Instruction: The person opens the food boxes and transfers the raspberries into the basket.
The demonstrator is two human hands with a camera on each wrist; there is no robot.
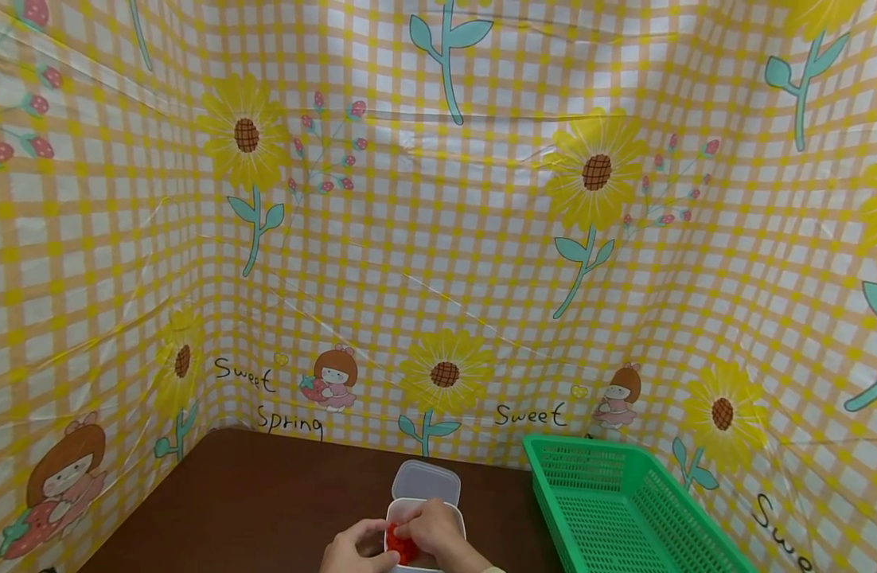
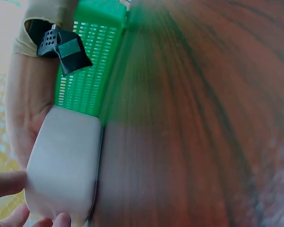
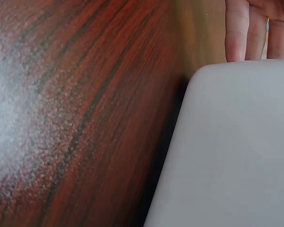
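Observation:
A white plastic box (image 1: 461, 517) stands on the dark table in the head view, with bright red pieces (image 1: 403, 547) in its left part. My left hand (image 1: 356, 549) holds the box at its left side, the thumb by the near corner and a finger along the far corner. In the left wrist view its fingers (image 2: 9, 182) lie against the box wall (image 2: 66, 156). My right hand (image 1: 434, 527) reaches down into the box, its fingers over the red pieces. The fingertips are hidden, so I cannot tell whether they pinch one.
A translucent lid (image 1: 427, 481) lies just behind the box. To the right stands a long green plastic basket (image 1: 546, 493) with slotted walls. A checked, flowered cloth (image 1: 424, 263) hangs around the back and sides of the brown wood-grain table (image 1: 266, 493).

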